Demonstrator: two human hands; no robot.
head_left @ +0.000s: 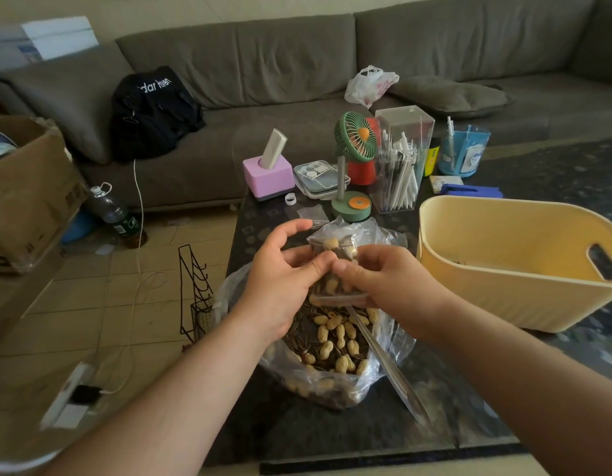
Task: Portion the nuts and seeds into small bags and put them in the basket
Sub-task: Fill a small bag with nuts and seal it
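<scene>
- The fingers [323, 266] of the left hand [280, 280] and those of the right hand [383, 280] are meeting at the middle of the small bag [332, 266], each pinching its clear film between thumb and forefinger.
- The small bag is hanging directly above the large bag [332, 355], holding peanuts and dark seeds; its zip strip is showing at the near, lower edge. Whether that strip is being pressed closed cannot be told.
- Judgement on handling: the small bag is appearing light, soft and slippery, its load loose and free to shift. Best taken along the stiffer zip strip or the top corners, not by the belly, where shells could pierce the film or spill from an unsealed mouth.
- Both palms are turning inward toward each other, wrists slightly bent, forearms converging from the near corners over the large bag.
- The large bag is lying open on the dark counter [435, 424], full of peanuts [335, 338] and sunflower seeds [301, 324], with a metal spoon [383, 359] leaning out over its right rim.
- The yellow basket [504, 290] is standing just right of the large bag; its interior is mostly hidden, so its contents cannot be confirmed.
- A green desk fan [354, 166] is standing behind the large bag.
</scene>
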